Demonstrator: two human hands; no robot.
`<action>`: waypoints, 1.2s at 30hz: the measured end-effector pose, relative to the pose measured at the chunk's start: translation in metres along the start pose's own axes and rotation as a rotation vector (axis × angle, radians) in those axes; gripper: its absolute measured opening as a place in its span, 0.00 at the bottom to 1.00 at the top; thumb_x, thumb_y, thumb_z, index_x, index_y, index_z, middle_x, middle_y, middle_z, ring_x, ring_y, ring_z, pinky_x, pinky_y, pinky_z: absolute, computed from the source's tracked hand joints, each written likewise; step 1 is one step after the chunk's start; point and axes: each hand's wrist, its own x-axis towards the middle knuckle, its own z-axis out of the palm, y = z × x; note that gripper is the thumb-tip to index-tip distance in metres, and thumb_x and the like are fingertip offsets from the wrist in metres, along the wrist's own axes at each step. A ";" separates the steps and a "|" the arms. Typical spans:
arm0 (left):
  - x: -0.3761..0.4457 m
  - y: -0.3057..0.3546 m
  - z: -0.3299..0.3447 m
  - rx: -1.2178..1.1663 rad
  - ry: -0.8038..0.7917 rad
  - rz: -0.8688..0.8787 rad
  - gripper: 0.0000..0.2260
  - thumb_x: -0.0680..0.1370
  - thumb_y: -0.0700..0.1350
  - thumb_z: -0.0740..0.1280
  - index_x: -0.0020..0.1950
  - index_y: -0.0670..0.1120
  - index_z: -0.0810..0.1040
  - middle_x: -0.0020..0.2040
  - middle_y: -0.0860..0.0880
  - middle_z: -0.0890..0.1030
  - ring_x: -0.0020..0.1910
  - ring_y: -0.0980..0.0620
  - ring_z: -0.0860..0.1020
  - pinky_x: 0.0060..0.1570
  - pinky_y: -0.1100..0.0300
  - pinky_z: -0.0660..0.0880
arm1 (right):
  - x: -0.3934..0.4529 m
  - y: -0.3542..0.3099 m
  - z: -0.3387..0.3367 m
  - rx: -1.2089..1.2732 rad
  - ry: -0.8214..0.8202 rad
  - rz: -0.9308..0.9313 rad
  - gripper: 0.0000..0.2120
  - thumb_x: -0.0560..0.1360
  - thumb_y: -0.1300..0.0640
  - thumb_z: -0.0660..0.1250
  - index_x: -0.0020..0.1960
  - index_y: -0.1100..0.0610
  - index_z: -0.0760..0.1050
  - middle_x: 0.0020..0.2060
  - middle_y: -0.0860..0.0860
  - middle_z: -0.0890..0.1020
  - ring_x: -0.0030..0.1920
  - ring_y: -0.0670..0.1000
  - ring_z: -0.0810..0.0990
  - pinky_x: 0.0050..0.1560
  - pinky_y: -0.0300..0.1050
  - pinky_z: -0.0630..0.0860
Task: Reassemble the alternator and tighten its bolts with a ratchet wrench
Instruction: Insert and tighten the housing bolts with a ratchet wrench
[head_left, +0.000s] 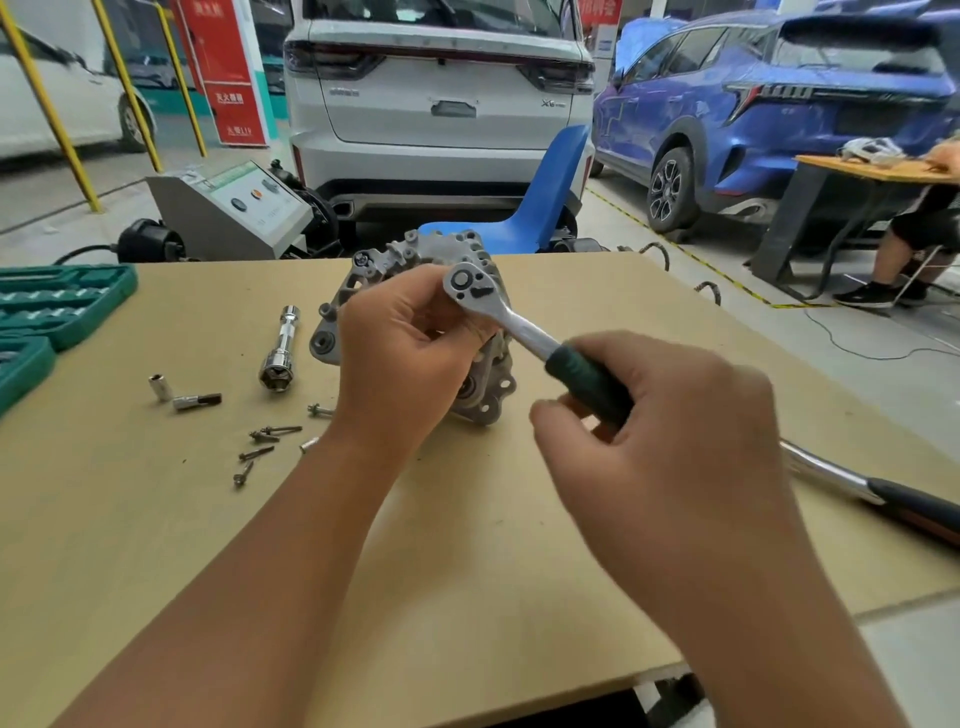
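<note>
A grey aluminium alternator (415, 254) stands on the tan board (467, 545) at mid-table. Above it is a chrome ratchet wrench (511, 319) with a dark green handle, head pointing away from me. My left hand (400, 353) is curled under the wrench's head, fingers pinching there and hiding much of the alternator. My right hand (660, 431) grips the green handle. Several loose bolts (270, 434) lie on the board left of my left wrist.
A long chrome socket (280, 348) and two small sockets (184, 395) lie at the left. Green tool cases (57, 301) sit at the left edge. A second long-handled wrench (872, 488) lies at the right. Cars, a blue chair (545, 202) and a seated person are beyond.
</note>
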 end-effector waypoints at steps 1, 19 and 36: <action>-0.001 0.000 0.001 -0.013 0.010 -0.011 0.07 0.76 0.37 0.74 0.48 0.50 0.86 0.39 0.49 0.87 0.37 0.47 0.86 0.39 0.50 0.84 | -0.014 -0.004 0.009 0.024 -0.013 -0.011 0.10 0.68 0.47 0.68 0.49 0.45 0.79 0.32 0.44 0.80 0.31 0.46 0.77 0.36 0.47 0.78; 0.001 0.001 0.003 -0.042 0.011 -0.019 0.12 0.75 0.33 0.74 0.47 0.52 0.85 0.39 0.51 0.86 0.39 0.50 0.86 0.42 0.50 0.85 | -0.038 -0.011 0.031 0.117 0.140 -0.082 0.10 0.69 0.52 0.73 0.50 0.48 0.82 0.31 0.46 0.79 0.31 0.49 0.77 0.33 0.48 0.76; -0.003 0.003 0.001 -0.054 0.011 -0.041 0.11 0.74 0.36 0.72 0.51 0.51 0.85 0.41 0.56 0.86 0.44 0.53 0.86 0.47 0.52 0.85 | -0.037 -0.020 0.031 0.166 0.004 -0.102 0.17 0.68 0.45 0.71 0.56 0.42 0.72 0.36 0.43 0.82 0.32 0.48 0.81 0.34 0.49 0.80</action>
